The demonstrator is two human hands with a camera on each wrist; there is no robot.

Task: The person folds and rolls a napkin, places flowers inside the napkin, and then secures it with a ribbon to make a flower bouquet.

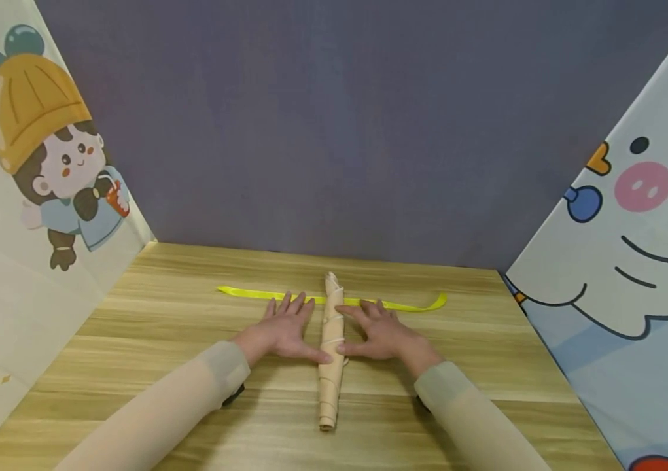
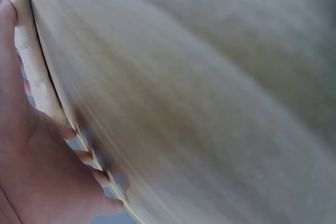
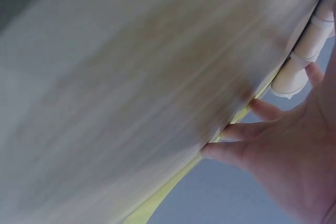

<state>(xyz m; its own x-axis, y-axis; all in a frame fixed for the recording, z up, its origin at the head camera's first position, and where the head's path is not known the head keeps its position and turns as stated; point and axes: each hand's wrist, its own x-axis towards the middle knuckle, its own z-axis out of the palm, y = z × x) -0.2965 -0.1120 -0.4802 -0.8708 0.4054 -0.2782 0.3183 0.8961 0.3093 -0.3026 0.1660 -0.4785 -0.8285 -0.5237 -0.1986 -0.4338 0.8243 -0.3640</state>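
A beige sheet rolled into a long narrow tube lies on the table, pointing away from me, its far end twisted to a thinner tip. Under its far part runs a bright yellow ribbon, crosswise, with the right end curling up. My left hand is left of the roll, fingers spread toward the ribbon and thumb on the roll's side. Opposite it, my right hand has thumb and index finger at the roll, its other fingertips by the ribbon. Both wrist views show extended fingers low at the tabletop.
The wood-grain table ends at a dark grey back wall. A panel with a cartoon child stands at the left, and one with a white cartoon animal at the right.
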